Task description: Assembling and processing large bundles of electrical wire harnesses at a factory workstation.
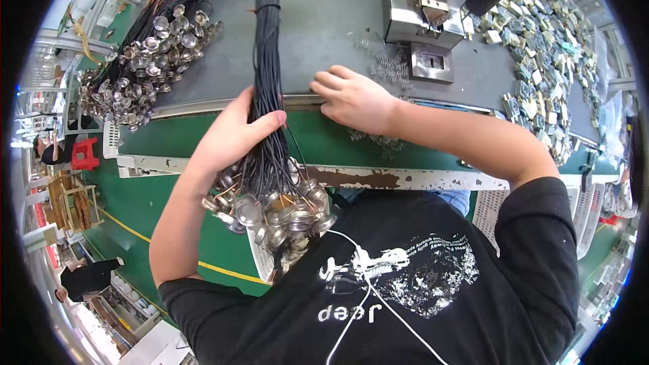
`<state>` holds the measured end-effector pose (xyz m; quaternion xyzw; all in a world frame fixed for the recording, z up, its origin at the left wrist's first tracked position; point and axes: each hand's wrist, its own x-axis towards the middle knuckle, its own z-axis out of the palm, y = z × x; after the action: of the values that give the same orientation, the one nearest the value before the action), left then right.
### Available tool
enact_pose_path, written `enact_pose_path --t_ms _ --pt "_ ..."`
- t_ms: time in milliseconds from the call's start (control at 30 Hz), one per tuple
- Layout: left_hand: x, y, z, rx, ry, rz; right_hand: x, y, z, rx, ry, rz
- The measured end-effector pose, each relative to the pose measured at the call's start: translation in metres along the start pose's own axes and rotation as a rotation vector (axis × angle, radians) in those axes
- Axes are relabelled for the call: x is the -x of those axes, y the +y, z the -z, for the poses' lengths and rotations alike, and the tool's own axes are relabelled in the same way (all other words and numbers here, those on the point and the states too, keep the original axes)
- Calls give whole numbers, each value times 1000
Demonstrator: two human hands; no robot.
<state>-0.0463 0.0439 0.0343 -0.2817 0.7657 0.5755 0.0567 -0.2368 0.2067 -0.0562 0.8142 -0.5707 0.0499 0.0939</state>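
My left hand [233,130] is closed round a thick bundle of black wires [268,61], its thumb across the front and its fingers mostly hidden behind. The bundle runs from the far side of the grey bench over its near edge. Round silvery metal cups [249,209] hang in a cluster from its near end, below my hand. My right hand [355,100] is over the bench's front edge, right of the bundle and apart from it. Its fingers curl inward; whatever they may hold is hidden. Small coil springs [392,67] lie loose just beyond it.
A second wire bundle with metal cups [152,54] lies at the bench's left. At the right stand a metal press fixture [426,7] and a slotted steel block [431,63]. Many small pale block-like parts [534,47] are heaped beyond them. A chipped white rail [419,179] runs below the bench edge.
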Motion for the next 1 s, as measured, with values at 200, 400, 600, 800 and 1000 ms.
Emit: enact_pose_path --t_ms 200,400,600,800,1000 --pt "-13 12 -13 -61 -48 129 8 11 1 -8 134 -4" --pt "-42 14 -29 -380 -10 158 55 18 43 -478 273 -311" --pt "-75 53 -54 -919 -179 348 126 15 81 -714 297 -576" --pt "-77 38 -39 -937 -271 251 176 22 98 -921 364 -574" --pt "-70 43 -76 -729 -134 267 194 29 113 -1123 389 -683"
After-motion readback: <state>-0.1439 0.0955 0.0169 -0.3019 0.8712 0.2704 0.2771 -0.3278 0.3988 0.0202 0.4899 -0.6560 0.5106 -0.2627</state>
